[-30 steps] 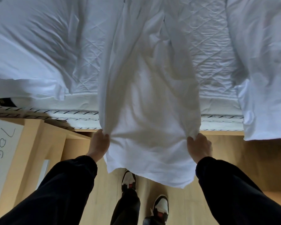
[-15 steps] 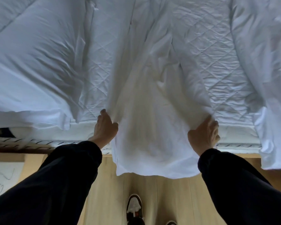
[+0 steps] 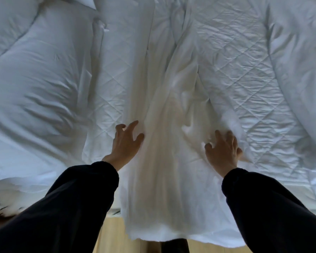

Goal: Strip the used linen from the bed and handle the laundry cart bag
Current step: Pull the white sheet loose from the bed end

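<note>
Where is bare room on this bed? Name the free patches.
Free: the quilted pad between the sheet and the right duvet; a narrower strip between sheet and left duvet. Crowded: the middle, with sheet, left hand and right hand.

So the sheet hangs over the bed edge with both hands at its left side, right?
Not quite. The head view shows the sheet hanging over the edge of the bed, but the hands are at opposite sides of it: the left hand at its left side, the right hand at its right.
</note>
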